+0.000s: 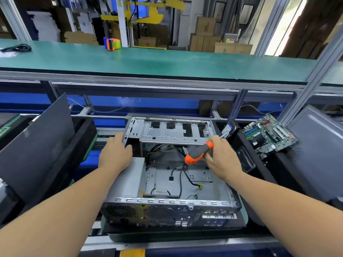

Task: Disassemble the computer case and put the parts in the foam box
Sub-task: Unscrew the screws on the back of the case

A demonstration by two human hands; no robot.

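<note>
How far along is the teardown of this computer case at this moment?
Well underway. Done: the computer case is open, and a motherboard lies in the box to its right. In hand: the right hand grips an orange-and-black screwdriver at the drive cage, while the left hand rests on the case's far left corner. Left: the cage, the loose cables and the power supply.

Single head-worn view, wide-angle, looking forward and down from close above the open computer case (172,182) (case centred low); green shelf (148,60) beyond it fills the upper frame.
</note>
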